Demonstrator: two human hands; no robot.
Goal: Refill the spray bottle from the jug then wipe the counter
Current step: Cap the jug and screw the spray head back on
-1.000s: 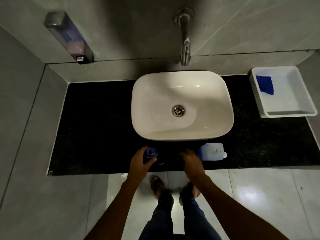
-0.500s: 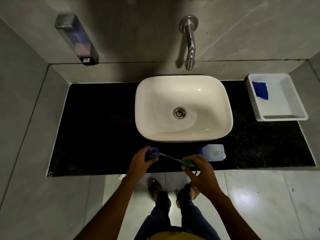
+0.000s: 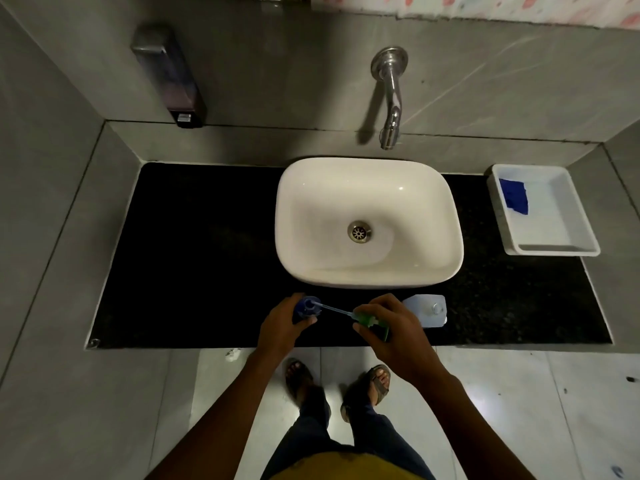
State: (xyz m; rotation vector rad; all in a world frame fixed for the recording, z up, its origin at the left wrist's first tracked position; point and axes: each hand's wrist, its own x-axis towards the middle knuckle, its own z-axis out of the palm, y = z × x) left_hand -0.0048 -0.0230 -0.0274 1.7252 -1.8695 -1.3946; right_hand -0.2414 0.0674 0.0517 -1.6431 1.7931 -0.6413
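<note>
A blue spray bottle [image 3: 307, 305] stands on the black counter [image 3: 194, 258] in front of the basin, and my left hand [image 3: 282, 327] grips its body. My right hand [image 3: 391, 327] holds the green spray head [image 3: 367, 319], lifted off and tilted right. Its thin dip tube [image 3: 334, 310] still reaches into the bottle's open neck. A translucent jug [image 3: 429, 310] with a capped top stands just right of my right hand, partly hidden by it. A blue cloth [image 3: 514, 200] lies in the white tray [image 3: 571, 249] at the counter's right end.
A white basin [image 3: 369, 221] fills the counter's middle under a wall tap [image 3: 390, 98]. A soap dispenser [image 3: 169, 76] hangs on the wall at left. Grey tiled walls close both counter ends. My feet in sandals [image 3: 379, 379] stand on the floor below.
My right hand went from resting on the counter to taking the green spray head and drawing it out to the right. The left hand kept its grip on the bottle.
</note>
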